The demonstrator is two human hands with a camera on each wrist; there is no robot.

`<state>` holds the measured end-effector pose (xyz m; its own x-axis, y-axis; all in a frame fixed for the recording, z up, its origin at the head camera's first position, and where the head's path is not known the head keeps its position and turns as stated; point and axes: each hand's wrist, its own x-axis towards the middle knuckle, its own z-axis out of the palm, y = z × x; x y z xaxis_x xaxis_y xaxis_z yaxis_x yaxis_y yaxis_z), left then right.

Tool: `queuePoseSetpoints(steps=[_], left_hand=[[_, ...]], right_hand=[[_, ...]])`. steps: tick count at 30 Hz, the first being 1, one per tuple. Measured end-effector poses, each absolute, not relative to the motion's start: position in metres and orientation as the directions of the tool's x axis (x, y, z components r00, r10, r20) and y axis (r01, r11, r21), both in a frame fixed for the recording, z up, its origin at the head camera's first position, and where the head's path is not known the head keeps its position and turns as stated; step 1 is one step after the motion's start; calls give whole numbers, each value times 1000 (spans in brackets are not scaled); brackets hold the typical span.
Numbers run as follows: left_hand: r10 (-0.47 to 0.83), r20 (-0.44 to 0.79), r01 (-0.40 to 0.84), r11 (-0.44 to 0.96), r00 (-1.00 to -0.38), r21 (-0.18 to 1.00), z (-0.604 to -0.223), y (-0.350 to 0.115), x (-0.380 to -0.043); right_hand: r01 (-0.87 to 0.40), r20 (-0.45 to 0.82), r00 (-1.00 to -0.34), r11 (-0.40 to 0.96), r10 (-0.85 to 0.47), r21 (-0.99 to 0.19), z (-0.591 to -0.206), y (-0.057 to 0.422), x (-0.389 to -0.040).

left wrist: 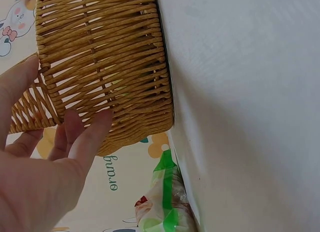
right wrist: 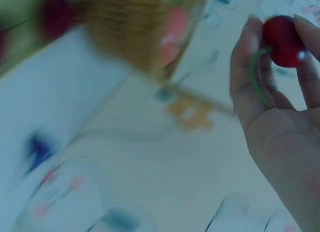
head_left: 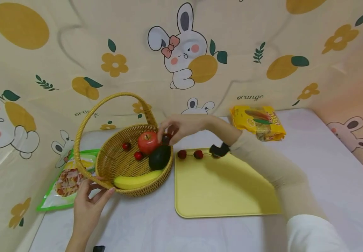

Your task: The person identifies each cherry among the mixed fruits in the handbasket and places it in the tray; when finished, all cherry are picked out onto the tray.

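Note:
My right hand (head_left: 187,126) pinches a red cherry (right wrist: 284,41) between thumb and fingertips. The cherry's green stem hangs against the palm in the right wrist view. This hand is over the right side of a wicker basket (head_left: 106,168), near the red apple (head_left: 147,142) and dark avocado (head_left: 159,157). At the basket's front left, my left hand (head_left: 88,204) grips the rim by the foot of the tall handle. A banana (head_left: 137,180) and two cherries, one of them a small cherry (head_left: 138,155), also lie in the basket.
A yellow tray (head_left: 222,196) stands right of the basket, with several dark red cherries (head_left: 198,154) along its far edge, partly behind the right arm. A yellow snack packet (head_left: 258,122) lies at the back right. Left of the basket is a green-edged bag (head_left: 65,185).

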<state>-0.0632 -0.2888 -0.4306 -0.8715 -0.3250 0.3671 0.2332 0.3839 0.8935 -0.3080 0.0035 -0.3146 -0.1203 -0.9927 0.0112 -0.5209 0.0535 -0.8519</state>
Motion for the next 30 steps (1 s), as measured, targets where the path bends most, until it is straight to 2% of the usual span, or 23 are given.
queuePoseSetpoints(steps=[3,7,11,19,26,30], left_hand=[[-328,366,233,381,-871,895,-430,-288,-63],[-337,358,222,380,-871,898,-428,-288,-62],[-345,346,208,379,-872,902,-428,-287,-63],[-359,345,206,373,-867,905,-428,-286,-62],[-366,332,182,389,-869,903,-427,-286,-62],[-364,326,179,384,-872,906,-427,-286,-63]], right_hand=[[-519,-28,-244,154,-969,-841,-329,58,-310],[-454,-115,-401,306,-909,-837,-353,122,-311],[-377,-152,-505,376,-849,-846,-375,169,-311],[-403,-178,-612,497,-771,-768,-394,202,-302],[-425,-214,-629,561,-747,-710,-402,205,-298],[-452,-213,-638,584,-740,-674,-393,204,-300]])
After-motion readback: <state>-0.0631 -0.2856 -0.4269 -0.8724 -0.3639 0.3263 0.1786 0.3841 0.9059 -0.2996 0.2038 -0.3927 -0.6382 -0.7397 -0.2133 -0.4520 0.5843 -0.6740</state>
